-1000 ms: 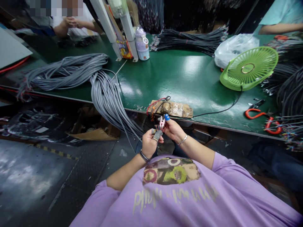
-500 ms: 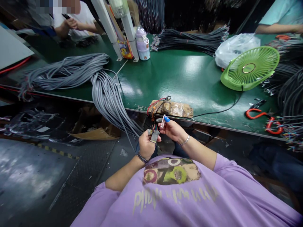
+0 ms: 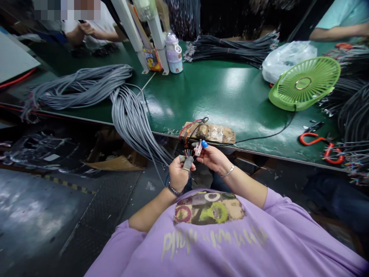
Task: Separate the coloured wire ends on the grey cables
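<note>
My left hand (image 3: 178,174) is closed round the end of a grey cable, whose thin coloured wires (image 3: 188,152) fan out above the grey-taped thumb. My right hand (image 3: 212,157), with a blue cap on one fingertip, pinches a small pinkish tool (image 3: 198,148) right beside those wires. Both hands are held together just below the front edge of the green table (image 3: 219,92). The held cable runs down from a thick bundle of grey cables (image 3: 129,115) that hangs over the table edge at left.
A taped wooden block with red wires (image 3: 209,132) lies at the table edge above my hands. A green fan (image 3: 304,82), red-handled cutters (image 3: 321,146), black cable bundles (image 3: 230,50), a plastic bag (image 3: 285,55) and a bottle (image 3: 173,52) sit farther back. Other people's arms (image 3: 95,32) show at the far corners.
My hands have sunk slightly and the coloured wires now fan out more clearly above my left thumb. The right hand's tool has shifted beside them.
</note>
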{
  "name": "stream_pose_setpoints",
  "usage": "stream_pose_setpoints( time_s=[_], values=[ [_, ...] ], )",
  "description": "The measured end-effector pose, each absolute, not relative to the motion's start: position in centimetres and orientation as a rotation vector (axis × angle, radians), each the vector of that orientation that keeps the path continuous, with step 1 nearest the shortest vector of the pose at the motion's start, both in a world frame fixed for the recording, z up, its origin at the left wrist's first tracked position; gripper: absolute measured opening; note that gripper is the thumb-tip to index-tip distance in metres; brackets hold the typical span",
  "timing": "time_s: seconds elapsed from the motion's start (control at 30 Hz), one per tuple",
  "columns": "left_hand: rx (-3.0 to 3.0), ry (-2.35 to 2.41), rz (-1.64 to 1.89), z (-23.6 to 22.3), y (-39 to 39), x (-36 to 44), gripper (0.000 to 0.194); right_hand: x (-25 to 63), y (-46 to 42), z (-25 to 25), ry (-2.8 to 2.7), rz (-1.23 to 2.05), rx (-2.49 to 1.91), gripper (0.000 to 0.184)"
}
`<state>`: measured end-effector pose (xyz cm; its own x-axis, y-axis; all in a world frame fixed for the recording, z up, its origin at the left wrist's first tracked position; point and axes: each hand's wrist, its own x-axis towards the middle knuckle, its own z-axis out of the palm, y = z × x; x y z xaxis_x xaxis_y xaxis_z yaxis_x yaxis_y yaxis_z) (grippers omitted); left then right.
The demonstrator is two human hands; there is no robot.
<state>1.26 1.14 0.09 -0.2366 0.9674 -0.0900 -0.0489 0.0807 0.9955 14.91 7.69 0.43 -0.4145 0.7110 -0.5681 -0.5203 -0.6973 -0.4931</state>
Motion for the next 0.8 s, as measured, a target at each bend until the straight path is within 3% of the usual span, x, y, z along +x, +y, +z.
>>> stream_pose_setpoints(
  time_s=[0.3, 0.57, 0.8],
  values=[
    [1.083, 1.401, 1.259, -0.2, 1.2, 1.5, 0.024, 14.6, 7.6, -0.1, -0.298, 2.127, -0.977, 0.024],
    [1.029, 1.376, 1.263, -0.4, 0.3, 1.1, 0.025, 15.5, 7.3, -0.1, -0.179, 2.187, -0.972, 0.041],
    [1.23, 1.259, 1.155, -2.3, 0.1, -2.0, 0.027, 17.7, 6.2, -0.7, -0.385, 2.099, -1.11, 0.026]
  ],
)
